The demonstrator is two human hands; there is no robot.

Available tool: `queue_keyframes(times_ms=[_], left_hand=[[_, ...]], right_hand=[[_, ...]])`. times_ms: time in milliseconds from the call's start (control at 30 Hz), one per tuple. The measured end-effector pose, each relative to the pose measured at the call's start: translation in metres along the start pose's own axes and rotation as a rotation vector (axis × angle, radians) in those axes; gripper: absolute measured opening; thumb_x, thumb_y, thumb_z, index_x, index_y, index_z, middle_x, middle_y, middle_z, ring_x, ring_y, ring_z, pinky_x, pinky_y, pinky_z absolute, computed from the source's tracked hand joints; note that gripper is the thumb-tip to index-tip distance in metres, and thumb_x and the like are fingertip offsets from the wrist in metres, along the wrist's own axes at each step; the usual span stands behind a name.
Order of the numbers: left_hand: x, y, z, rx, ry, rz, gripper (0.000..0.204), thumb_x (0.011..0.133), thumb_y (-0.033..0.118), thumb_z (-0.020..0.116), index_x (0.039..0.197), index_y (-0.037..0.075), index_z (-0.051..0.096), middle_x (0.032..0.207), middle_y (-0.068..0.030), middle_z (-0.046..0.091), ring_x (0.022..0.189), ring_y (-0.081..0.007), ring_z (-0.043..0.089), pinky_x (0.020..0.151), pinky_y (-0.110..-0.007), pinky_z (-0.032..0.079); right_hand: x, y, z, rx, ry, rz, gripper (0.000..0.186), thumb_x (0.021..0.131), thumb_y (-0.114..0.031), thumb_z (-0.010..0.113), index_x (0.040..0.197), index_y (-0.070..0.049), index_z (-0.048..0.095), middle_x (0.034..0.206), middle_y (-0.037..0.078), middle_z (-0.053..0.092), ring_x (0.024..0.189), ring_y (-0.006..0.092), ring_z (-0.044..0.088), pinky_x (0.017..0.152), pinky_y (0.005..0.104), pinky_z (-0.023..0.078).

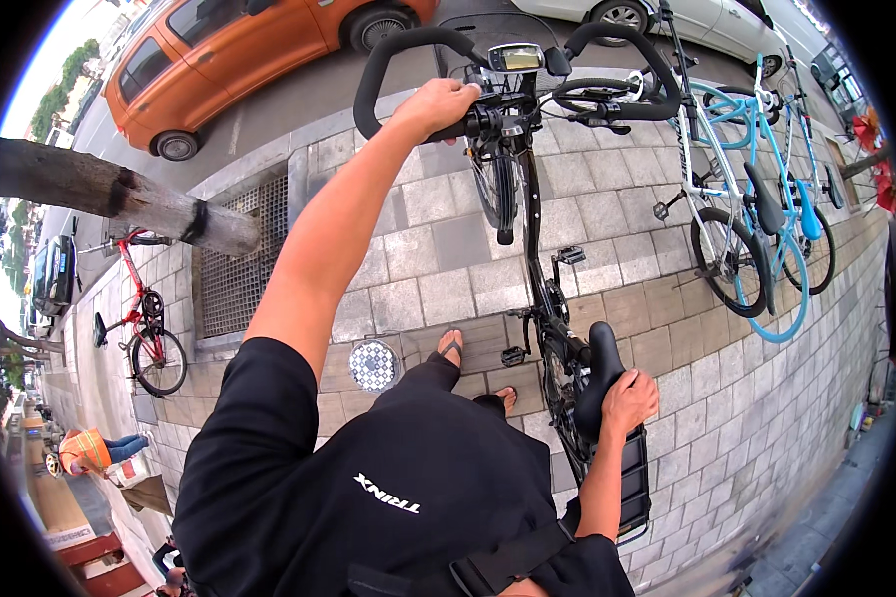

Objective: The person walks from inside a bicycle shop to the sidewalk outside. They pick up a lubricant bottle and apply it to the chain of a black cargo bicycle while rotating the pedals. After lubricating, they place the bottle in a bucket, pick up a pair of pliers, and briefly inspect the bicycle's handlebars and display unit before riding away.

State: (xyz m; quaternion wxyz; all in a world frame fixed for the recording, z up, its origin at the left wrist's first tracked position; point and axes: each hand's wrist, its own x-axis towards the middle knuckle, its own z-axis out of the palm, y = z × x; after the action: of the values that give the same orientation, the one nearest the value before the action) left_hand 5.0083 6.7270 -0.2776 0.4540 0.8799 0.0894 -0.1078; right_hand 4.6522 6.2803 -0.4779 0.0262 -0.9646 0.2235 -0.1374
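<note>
Black bicycle stands on the grey paving stones, close beside the person's sandalled feet. Their left hand is closed around the curved handlebar, just left of the small display. Their right hand grips the rear of the saddle. Blue bicycles are parked nearby, an orange car at the kerb.

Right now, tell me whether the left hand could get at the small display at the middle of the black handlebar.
Probably yes. The left hand grips the black handlebar beside the small display, with nothing between them.
</note>
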Motion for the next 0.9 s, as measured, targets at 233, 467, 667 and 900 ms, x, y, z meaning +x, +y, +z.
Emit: queue_keyframes(times_ms=[233,467,667,900], left_hand=[[-0.007,0.015,-0.005,0.293,0.189,0.051,0.05,0.092,0.054,0.059,0.118,0.016,0.077,0.116,-0.014,0.075,0.112,-0.0327,0.069,0.099,-0.041,0.051],[0.014,0.022,-0.005,0.364,0.494,0.487,0.037,0.087,0.038,0.073,0.114,0.013,0.078,0.109,-0.0072,0.071,0.113,-0.0283,0.063,0.097,-0.038,0.049],[0.067,0.02,-0.01,0.768,0.738,0.799,0.034,0.099,0.042,0.061,0.121,0.022,0.076,0.134,-0.0001,0.064,0.137,-0.0242,0.045,0.122,-0.057,0.013],[0.07,0.044,-0.007,0.741,0.45,0.55,0.031,0.097,0.049,0.06,0.105,0.03,0.083,0.131,0.0032,0.063,0.14,-0.0241,0.038,0.119,-0.064,0.001]], right_hand=[[-0.003,0.005,0.003,0.019,-0.04,0.04,0.029,0.102,-0.03,0.053,0.108,-0.007,0.07,0.114,0.012,0.069,0.116,0.0355,0.059,0.103,0.0528,0.041],[-0.003,0.003,0.003,0.037,0.018,0.006,0.022,0.099,-0.027,0.057,0.099,-0.007,0.067,0.106,0.012,0.069,0.108,0.0362,0.061,0.099,0.0534,0.042],[-0.005,0.004,0.004,0.025,0.028,0.003,0.024,0.099,-0.026,0.056,0.102,-0.006,0.068,0.108,0.012,0.07,0.111,0.0361,0.061,0.1,0.0536,0.042],[-0.004,0.002,0.004,0.032,0.031,0.019,0.025,0.099,-0.026,0.056,0.105,-0.005,0.069,0.111,0.013,0.071,0.112,0.0352,0.062,0.101,0.0523,0.042]])
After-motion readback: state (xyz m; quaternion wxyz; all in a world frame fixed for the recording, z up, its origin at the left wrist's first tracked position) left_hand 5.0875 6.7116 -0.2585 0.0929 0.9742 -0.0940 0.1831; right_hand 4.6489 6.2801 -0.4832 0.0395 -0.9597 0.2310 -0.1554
